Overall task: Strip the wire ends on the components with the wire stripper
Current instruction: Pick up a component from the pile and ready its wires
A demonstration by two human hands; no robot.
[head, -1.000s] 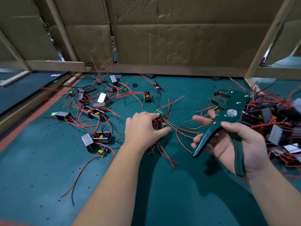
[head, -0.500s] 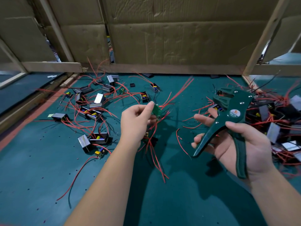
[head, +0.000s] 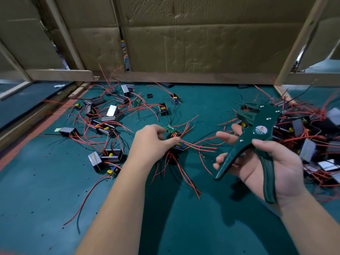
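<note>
— Changing what, just now?
— Lifting a bundle [head: 177,144] off the table [head: 55,208], then swinging its red wires [head: 200,146] round from 1 o'clock to 3 o'clock, toward the wire stripper [head: 257,137]. Probably lining up an end; not yet feeding anything into the jaws.
— And the fingers?
— Pinching the wires and a green board [head: 169,129] in the left hand [head: 152,142], between thumb and curled fingers. Holding the stripper in the right hand [head: 272,166] at 3 o'clock, hooking the thumb over it, spreading the fingers loosely underneath.
— Any boxes?
— Seeing black cases [head: 112,155] at 10 o'clock, lying open, holding yellow and blue parts. Not managing to read the heap [head: 309,133] at 2 o'clock.
</note>
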